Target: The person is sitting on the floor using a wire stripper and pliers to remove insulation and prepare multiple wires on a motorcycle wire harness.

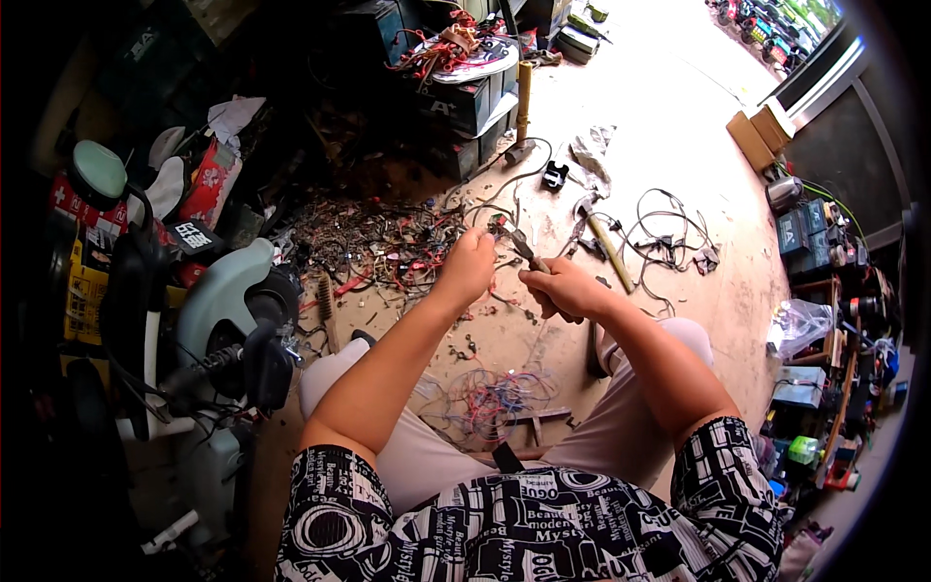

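Note:
My right hand (564, 288) is closed around the handles of a pair of pliers (522, 246), whose metal jaws point up and left. Close to those jaws, my left hand (469, 264) has its fingers pinched together. Whatever small piece it grips is mostly hidden and too small to name. Below and beyond my left hand spreads a heap of wire scraps and small connectors (373, 242). A bundle of thin red and blue wires (499, 400) lies on the floor between my legs.
A hammer (611, 247) and a looped black cable (669, 228) lie to the right, with a black plastic part (555, 176) farther off. Stacked dark batteries (456, 109) stand at the back. A scooter with a grey-green fender (208, 310) stands left; cluttered shelves (839, 398) line the right.

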Demonstrator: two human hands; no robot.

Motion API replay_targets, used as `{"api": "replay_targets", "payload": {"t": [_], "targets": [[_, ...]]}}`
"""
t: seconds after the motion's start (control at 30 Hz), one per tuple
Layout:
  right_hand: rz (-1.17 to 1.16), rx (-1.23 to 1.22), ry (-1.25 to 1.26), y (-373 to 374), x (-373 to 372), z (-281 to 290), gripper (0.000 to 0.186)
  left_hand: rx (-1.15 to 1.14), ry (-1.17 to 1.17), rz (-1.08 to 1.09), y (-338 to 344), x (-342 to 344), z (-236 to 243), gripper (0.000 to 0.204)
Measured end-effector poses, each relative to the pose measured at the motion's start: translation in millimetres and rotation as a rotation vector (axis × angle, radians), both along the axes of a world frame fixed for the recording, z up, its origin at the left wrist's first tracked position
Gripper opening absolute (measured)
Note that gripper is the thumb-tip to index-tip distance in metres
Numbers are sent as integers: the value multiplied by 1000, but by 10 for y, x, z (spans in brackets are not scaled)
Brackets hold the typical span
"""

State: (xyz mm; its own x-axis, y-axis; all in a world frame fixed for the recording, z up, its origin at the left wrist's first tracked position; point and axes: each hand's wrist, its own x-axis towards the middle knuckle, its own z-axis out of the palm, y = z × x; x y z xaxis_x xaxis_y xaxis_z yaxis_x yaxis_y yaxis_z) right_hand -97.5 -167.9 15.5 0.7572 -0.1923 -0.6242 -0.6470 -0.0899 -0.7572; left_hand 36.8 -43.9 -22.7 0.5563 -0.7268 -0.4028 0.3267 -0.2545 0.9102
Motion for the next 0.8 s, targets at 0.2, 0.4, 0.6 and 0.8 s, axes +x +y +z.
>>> {"api": "replay_targets", "payload": {"t": [0.2, 0.4, 0.6, 0.8], "targets": [[-16, 71, -47, -28, -6, -231, 37, -48, -179, -20, -20, 53, -150, 20], [-33, 111, 45, -32, 3, -51, 33, 102, -360, -38, -6, 26, -187, 37], [-44, 110, 17, -35, -7, -10, 35, 124, -361, -76, 6, -8, -47, 39], [-21, 67, 35, -25, 4, -3, 38, 105, -627, -86, 41, -35, 119, 33]]}}
